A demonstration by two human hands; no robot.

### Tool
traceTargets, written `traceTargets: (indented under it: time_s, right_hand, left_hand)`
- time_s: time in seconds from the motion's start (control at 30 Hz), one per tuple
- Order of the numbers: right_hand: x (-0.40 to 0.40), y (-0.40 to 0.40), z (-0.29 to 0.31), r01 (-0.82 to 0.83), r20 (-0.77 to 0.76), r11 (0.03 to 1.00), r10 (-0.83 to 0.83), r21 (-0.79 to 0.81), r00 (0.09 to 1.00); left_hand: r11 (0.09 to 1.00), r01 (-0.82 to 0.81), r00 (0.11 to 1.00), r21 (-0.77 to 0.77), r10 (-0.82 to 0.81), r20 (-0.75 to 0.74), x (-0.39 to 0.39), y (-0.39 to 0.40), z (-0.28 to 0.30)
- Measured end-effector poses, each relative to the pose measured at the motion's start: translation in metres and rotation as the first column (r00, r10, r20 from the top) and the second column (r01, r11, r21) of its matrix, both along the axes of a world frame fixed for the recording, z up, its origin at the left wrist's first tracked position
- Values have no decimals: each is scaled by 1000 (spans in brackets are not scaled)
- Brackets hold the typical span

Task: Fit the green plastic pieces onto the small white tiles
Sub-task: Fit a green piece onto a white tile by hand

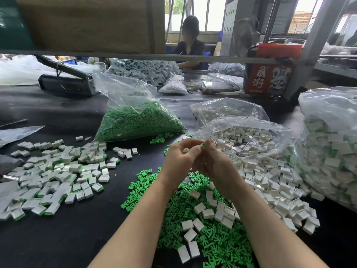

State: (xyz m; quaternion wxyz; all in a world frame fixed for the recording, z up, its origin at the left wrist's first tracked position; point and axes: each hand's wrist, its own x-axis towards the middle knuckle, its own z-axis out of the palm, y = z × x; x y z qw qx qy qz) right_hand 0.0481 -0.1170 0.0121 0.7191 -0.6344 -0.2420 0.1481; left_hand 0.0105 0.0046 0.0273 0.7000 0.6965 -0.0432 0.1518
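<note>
Green piece (203, 145) pinched between left hand (179, 157) and right hand (212, 161), fingers curled together; loose greens (193, 219) at 6 o'clock, bare tabletop (77, 238) at 8.

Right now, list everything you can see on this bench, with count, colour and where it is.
loose green pieces: many, green, near centre
loose white tiles: many, white, right of centre
fitted tiles: many, white with green, left
bag of green pieces: one, clear, behind centre
open bag of white tiles: one, clear, right
bag of fitted tiles: one, clear, far right
red box: one, back right
left hand: pinching
right hand: pinching a green piece
</note>
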Motion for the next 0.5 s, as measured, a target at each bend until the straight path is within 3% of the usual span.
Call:
traceTargets:
  time_s: [0.13,0.5]
  right_hand:
    - [-3,2,1,-1,-7,1000,2,15,1000]
    - [-12,0,10,43,29,998,-45,49,999]
  left_hand:
    - [995,-85,996,-52,83,-36,0,-1,3]
    - [970,-110,989,-219,84,-125,6,-10,3]
